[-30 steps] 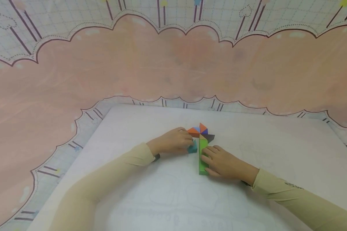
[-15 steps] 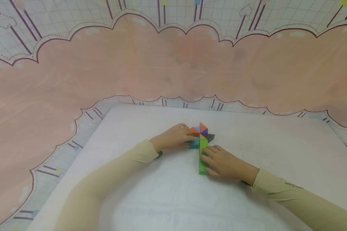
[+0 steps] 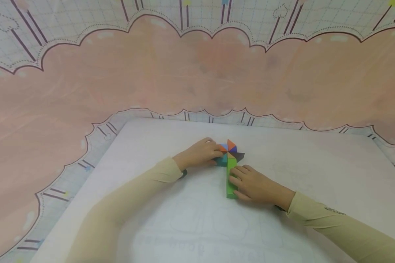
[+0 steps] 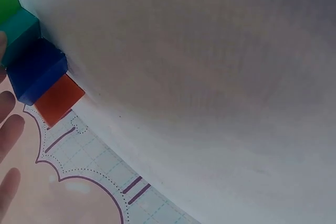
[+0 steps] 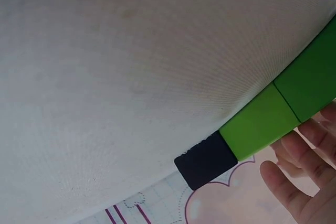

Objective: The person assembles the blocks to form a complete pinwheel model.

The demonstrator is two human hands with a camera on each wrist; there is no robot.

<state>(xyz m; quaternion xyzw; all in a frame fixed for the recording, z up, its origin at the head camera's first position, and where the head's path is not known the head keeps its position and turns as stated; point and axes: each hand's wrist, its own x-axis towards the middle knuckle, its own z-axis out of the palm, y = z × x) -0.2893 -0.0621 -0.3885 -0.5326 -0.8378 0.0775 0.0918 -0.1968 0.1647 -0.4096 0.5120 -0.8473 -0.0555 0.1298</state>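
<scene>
In the head view, my left hand (image 3: 200,152) pinches a teal block (image 3: 222,161), which now lies against the left side of the long green piece (image 3: 231,182). My right hand (image 3: 255,185) rests its fingers along that green piece's right side and top. The right wrist view shows that the green runs in two blocks, a light green block (image 5: 260,124) and a darker green block (image 5: 310,74), end to end. Beyond them sits a cluster of triangular blocks: orange (image 3: 231,143), blue (image 3: 233,149), pale blue and black (image 3: 239,156). My left hand hides part of the cluster.
A white tabletop (image 3: 316,175) with faint markings carries the blocks. Behind and left of it hangs a pink patterned cloth (image 3: 197,73). From the left wrist, a dark blue block (image 4: 39,72) and an orange block (image 4: 60,100) sit beyond the teal one.
My left hand has slid the teal block away from me and rightward, up against the green piece and the cluster. My right hand has stayed in place.
</scene>
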